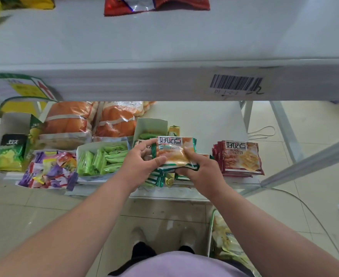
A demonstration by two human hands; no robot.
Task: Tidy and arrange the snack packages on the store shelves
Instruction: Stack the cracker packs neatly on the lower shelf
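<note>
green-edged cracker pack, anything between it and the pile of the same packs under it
Nothing visible. Both hands, left hand and right hand, grip the green-edged cracker pack directly over the green-edged pile. The red-edged stack sits apart to the right.

The upper shelf's front edge [124,82] blocks the back of the lower shelf, so the two orange bags [88,120] lose their tops behind it. At the top edge a red packet [156,6] and a yellow one [38,2] are cut off. The handwriting under the barcode label [236,83] is too small to read. Both hands cover much of the green-edged packs [174,152] (how many lie stacked beneath, I can't tell). A bag by the floor [227,244] is half behind the right forearm.
</note>
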